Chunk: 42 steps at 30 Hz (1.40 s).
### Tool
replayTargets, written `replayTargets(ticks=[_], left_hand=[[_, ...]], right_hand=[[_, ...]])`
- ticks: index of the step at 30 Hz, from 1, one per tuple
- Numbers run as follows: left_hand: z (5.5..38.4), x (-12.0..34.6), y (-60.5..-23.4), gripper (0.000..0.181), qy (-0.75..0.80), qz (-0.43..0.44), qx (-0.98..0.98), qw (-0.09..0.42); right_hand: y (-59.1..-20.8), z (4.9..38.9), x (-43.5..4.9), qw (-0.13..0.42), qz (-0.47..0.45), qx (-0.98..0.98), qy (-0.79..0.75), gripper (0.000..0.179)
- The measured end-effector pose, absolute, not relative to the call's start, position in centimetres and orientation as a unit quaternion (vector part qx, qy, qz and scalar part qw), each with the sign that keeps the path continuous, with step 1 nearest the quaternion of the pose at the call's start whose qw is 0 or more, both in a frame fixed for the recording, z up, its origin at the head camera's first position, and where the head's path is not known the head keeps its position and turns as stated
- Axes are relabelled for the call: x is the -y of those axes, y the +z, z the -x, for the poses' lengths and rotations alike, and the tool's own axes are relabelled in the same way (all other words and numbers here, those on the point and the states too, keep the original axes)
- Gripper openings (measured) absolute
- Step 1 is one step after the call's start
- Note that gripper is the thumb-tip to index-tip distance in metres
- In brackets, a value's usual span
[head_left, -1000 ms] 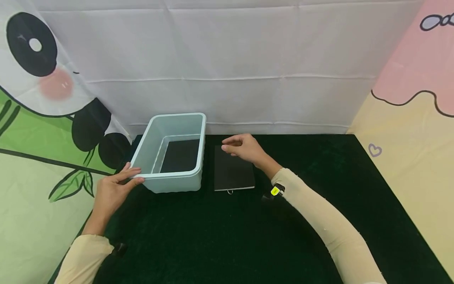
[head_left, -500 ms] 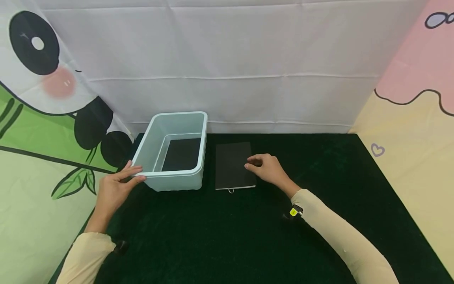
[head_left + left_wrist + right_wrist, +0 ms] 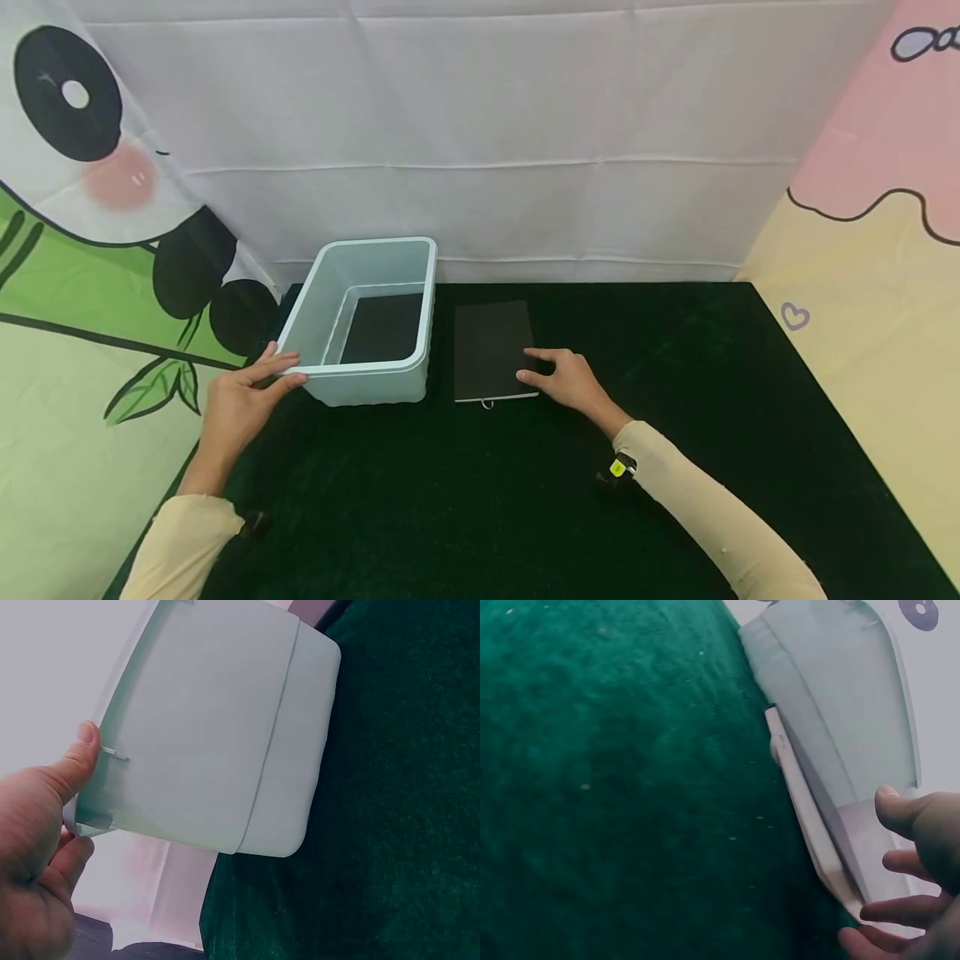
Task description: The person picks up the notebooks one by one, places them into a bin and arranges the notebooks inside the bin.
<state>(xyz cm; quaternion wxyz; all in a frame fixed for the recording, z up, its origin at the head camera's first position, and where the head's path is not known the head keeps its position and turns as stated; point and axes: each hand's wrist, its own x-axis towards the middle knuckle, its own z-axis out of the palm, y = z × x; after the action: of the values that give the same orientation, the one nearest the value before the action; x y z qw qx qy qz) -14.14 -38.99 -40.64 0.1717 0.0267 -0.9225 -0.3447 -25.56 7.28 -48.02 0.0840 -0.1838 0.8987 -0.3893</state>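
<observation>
In the head view a pale blue-green plastic bin (image 3: 367, 387) stands at the table's back left. My left hand (image 3: 238, 408) pinches its rim at the near left corner; the left wrist view shows the thumb (image 3: 79, 761) on one side of the rim and a finger on the other. A flat black rectangle (image 3: 382, 329) lies on the bin's floor. Right of the bin, a black notebook (image 3: 491, 350) lies flat, a small ribbon loop at its near edge. My right hand (image 3: 573, 383) is at the notebook's right edge, thumb and fingers apart; contact is hard to tell.
Dark green velvet cloth (image 3: 450, 500) covers the table. A white curtain (image 3: 487, 142) rises behind it, and cartoon-printed cloths hang at the left and right. A narrow strip of table lies between bin and notebook.
My right hand has moved from above the notebook's far part towards me and to the right, down to its right edge, with thumb and fingers spreading. The left hand stays on the bin's rim.
</observation>
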Motion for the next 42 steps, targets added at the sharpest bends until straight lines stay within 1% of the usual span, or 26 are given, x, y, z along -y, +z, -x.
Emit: replayTargets(ticks=[5, 12, 19, 29, 37, 42], left_hand=[[14.1, 39.1, -40.7, 0.044, -0.356, -0.028, 0.919, 0.167], [14.1, 39.1, -40.7, 0.043, -0.362, -0.027, 0.917, 0.164], [14.2, 39.0, -40.7, 0.042, -0.361, -0.023, 0.917, 0.167], [14.2, 39.0, -40.8, 0.041, -0.359, -0.024, 0.917, 0.172], [14.3, 39.0, -41.0, 0.04, -0.353, -0.021, 0.919, 0.173], [14.3, 39.0, -40.8, 0.04, -0.355, -0.03, 0.918, 0.172]], right_hand=[[-48.8, 25.4, -6.9, 0.09, 0.193, -0.903, -0.373, 0.06], [-49.6, 25.2, -6.4, 0.056, 0.221, -0.906, -0.357, 0.062], [-50.0, 24.7, -5.9, 0.05, 0.189, -0.914, -0.355, 0.063], [-50.1, 24.2, -5.2, 0.044, 0.174, -0.917, -0.357, 0.065], [-50.3, 24.0, -4.7, 0.022, 0.167, -0.928, -0.331, 0.065], [-50.0, 24.0, -4.1, 0.005, 0.152, -0.931, -0.333, 0.061]])
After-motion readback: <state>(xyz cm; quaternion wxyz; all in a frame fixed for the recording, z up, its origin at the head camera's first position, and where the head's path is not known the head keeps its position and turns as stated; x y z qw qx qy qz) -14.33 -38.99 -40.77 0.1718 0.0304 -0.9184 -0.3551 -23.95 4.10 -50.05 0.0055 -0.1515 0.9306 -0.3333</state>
